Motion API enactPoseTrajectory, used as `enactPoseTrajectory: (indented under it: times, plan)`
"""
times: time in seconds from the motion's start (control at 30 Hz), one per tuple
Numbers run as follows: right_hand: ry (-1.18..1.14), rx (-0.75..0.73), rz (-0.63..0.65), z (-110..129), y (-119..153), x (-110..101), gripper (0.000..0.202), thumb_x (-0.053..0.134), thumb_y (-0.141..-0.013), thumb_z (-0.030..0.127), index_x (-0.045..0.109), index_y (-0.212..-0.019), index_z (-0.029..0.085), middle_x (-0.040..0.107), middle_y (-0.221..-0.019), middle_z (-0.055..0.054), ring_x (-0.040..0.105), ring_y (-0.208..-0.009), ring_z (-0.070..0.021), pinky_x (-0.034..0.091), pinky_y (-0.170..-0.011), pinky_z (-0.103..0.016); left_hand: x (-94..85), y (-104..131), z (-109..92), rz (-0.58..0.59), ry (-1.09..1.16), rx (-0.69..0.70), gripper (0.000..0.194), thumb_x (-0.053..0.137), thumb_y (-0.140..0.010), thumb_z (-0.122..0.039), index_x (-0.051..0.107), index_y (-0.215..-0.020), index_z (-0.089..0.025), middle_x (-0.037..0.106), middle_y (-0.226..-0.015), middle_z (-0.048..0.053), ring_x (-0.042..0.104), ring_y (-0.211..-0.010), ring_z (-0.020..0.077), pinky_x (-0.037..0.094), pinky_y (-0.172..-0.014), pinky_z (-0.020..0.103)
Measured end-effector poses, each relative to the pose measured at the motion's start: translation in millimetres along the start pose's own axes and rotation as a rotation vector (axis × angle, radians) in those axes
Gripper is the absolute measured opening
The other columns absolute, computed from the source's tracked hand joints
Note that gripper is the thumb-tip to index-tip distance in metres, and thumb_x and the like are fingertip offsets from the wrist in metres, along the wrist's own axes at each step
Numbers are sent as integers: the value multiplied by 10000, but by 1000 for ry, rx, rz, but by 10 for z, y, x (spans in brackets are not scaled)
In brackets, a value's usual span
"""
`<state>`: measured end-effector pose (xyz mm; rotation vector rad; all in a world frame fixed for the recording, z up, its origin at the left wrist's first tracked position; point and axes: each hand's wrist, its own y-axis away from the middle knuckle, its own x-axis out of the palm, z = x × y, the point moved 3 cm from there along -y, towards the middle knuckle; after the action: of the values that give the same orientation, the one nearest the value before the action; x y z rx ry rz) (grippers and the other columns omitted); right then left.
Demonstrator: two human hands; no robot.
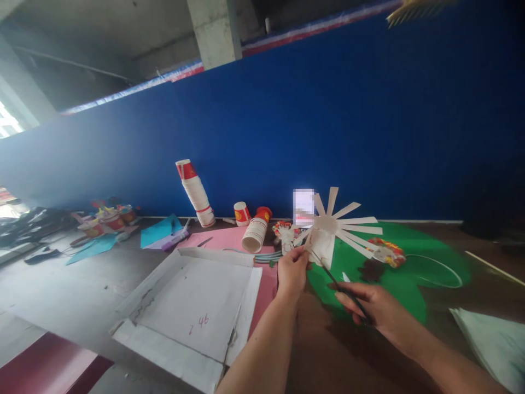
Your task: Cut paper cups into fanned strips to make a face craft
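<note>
A white paper cup (pixel 326 224), cut into long strips that fan out like rays, is pinched at its lower left strips by my left hand (pixel 294 268). My right hand (pixel 365 303) is closed around the dark handles of a pair of scissors (pixel 333 280). Their tip reaches up to the wide uncut part of the cup wall beside my left fingers; whether the blades are parted is too small to tell. Behind my left hand sits a red, yellow and white decorated piece (pixel 283 230). Another decorated piece (pixel 389 253) lies right of the strips.
A green sheet (pixel 435 246) lies beneath the work. To the left are an open white box lid (pixel 192 295), a pink sheet (pixel 221 238), a leaning cup stack (pixel 197 194), a tipped cup stack (pixel 255 232) and blue paper (pixel 158 232). A blue partition (pixel 369 120) stands behind.
</note>
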<state>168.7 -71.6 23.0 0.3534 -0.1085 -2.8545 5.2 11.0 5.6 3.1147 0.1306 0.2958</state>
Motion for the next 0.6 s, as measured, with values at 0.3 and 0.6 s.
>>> enactPoseTrajectory:
  times: [0.3,0.6]
  plan:
    - [53,41,-55,-25,-6,-7,594,666,-738,688,810,-997,173,542,-638,11,424,-585,-140,354,-570,-287,16,-2,-4,-4,25,-5,211,646,-805,-216,781,-959,-164,681,-720,4,580,-603,117,480,-624,228]
    - [22,56,-129,-99,-32,-28,632,682,-738,691,803,-1090,180,535,-638,6,449,-587,-146,349,-529,-274,33,33,-37,16,47,33,151,666,-773,-242,747,-869,-158,678,-741,5,601,-657,127,506,-653,231]
